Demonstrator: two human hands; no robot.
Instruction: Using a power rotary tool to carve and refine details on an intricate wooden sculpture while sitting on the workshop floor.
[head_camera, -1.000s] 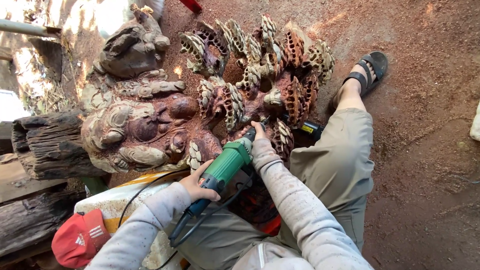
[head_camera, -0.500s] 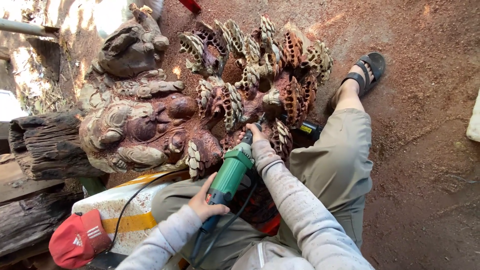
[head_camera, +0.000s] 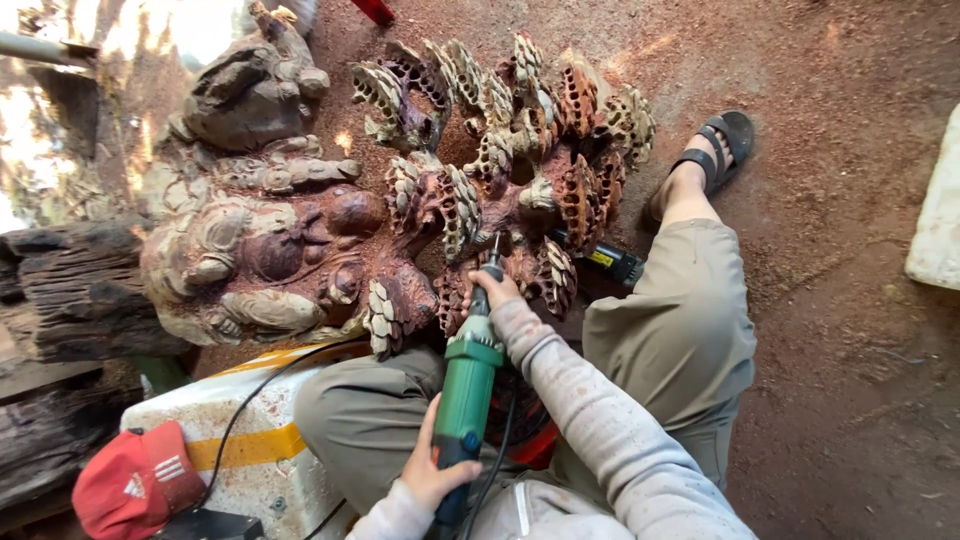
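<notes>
While I am sitting on the sawdust-covered ground, I am gripping a green die grinder with both hands. My left hand is wrapping around the rear of its body, fingers closed on it, down near my lap. My right hand is clamping the narrow front neck of the tool, and its bit is pointing up into a large reddish-brown wood carving and touching it there. The carving is lying across the ground just in front of my knees, with clustered scaly, cone-like forms on its right part and rounded figure-like forms on its left. A black cable is running from the tool's rear off to the left over a white block with a yellow stripe, where a red cap is resting at the lower left. Dark weathered timber is lying beside the carving's left edge. My right leg is stretching out past the carving, the foot in a black sandal. A small black and yellow tool is lying between my thigh and the carving.
</notes>
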